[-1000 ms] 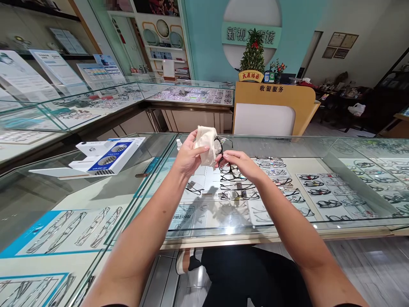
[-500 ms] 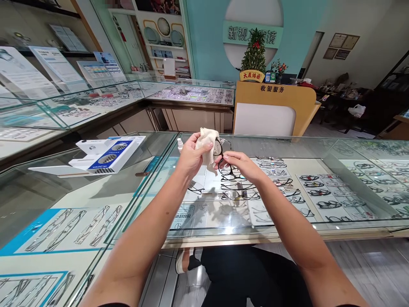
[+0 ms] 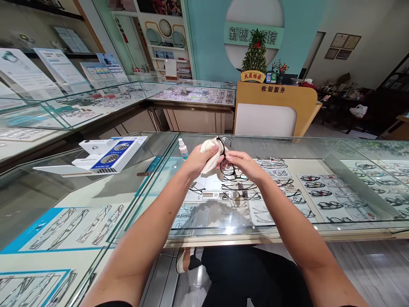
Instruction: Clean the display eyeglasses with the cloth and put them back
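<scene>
Above the glass counter, my left hand (image 3: pixel 200 160) is closed on a cream cleaning cloth (image 3: pixel 211 166). The cloth is folded around one lens of a pair of black-framed eyeglasses (image 3: pixel 223 147), the left thumb pressing it on. My right hand (image 3: pixel 240 162) pinches the frame of the eyeglasses near its middle. Part of the frame is hidden by the cloth and fingers. A small white spray bottle (image 3: pixel 183 149) stands on the counter just left of my left hand.
Below my hands, the glass display case (image 3: pixel 220 232) holds rows of eyeglasses (image 3: pixel 241 195). An opened white and blue box (image 3: pixel 110 157) rests on the glass at left. Farther back stands a yellow cashier desk (image 3: pixel 306 102) with a plant (image 3: pixel 255 53) on top.
My left hand and the cloth have moved slightly right and down, over the lens. The spray bottle, partly hidden before, now shows fully. My right hand stays on the frame.
</scene>
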The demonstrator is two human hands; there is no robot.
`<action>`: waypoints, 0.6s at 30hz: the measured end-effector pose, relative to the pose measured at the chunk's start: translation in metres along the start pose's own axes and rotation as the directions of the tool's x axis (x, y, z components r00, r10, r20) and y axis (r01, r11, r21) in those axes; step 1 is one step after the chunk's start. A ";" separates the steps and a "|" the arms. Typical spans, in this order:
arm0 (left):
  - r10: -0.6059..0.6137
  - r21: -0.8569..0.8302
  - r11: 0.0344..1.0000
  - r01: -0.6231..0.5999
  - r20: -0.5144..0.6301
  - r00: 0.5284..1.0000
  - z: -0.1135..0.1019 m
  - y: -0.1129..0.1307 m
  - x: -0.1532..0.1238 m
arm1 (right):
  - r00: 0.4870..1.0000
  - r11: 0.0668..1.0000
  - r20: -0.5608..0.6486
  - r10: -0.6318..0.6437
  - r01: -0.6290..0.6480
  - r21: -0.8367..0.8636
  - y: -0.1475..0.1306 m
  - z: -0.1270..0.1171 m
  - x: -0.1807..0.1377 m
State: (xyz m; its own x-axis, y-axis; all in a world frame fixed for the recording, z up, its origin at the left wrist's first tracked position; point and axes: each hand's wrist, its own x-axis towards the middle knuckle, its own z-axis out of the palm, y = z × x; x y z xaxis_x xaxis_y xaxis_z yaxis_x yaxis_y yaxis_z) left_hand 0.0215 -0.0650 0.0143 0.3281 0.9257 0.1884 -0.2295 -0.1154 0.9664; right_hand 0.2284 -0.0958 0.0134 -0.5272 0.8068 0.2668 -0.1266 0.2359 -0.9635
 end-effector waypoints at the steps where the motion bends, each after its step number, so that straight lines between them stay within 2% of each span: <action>1: 0.008 0.002 1.000 -0.008 0.039 0.999 0.001 0.001 -0.001 | 1.000 1.000 0.019 0.005 -0.005 0.006 0.001 0.000 0.000; 5: 0.024 -0.004 1.000 -0.024 0.176 0.984 0.007 0.004 -0.006 | 0.997 1.000 0.079 0.014 -0.015 0.011 0.004 -0.002 0.000; 12: -0.004 0.054 0.999 -0.005 0.161 0.987 0.000 0.000 -0.001 | 0.999 0.996 0.010 0.037 -0.038 0.078 0.006 -0.006 0.002; 18: 0.017 0.023 0.999 -0.026 0.314 0.949 -0.011 -0.002 0.003 | 0.999 0.990 0.004 0.042 -0.042 0.137 0.003 -0.008 0.002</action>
State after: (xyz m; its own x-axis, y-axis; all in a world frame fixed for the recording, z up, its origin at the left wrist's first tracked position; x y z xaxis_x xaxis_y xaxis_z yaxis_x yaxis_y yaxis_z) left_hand 0.0130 -0.0582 0.0108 0.5952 0.7636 0.2504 -0.2171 -0.1473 0.9650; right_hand 0.2332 -0.0890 0.0111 -0.5356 0.8136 0.2260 -0.2185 0.1250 -0.9678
